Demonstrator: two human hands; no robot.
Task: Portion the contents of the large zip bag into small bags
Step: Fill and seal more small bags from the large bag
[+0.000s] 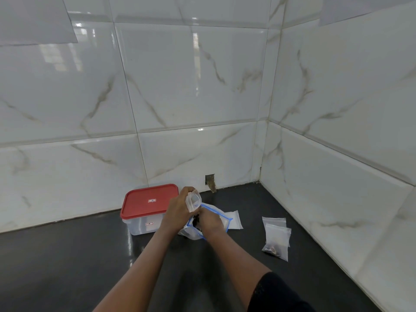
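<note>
The large zip bag [219, 216], clear with a blue zip rim, lies open on the dark counter [67, 266] with dark contents showing at its mouth. My left hand [179, 208] grips a small clear bag [194, 200] upright, its mouth held open just above the large bag. My right hand [210, 220] reaches into the large bag's opening; its fingers are hidden inside. A small bag [275, 243] holding dark pieces lies to the right, on top of another small bag [273, 221].
A clear plastic box with a red lid [148, 201] stands just left of my hands against the tiled wall [191, 86]. More flat small bags [234, 219] lie behind the large bag. A second wall [337, 154] closes the counter's right side.
</note>
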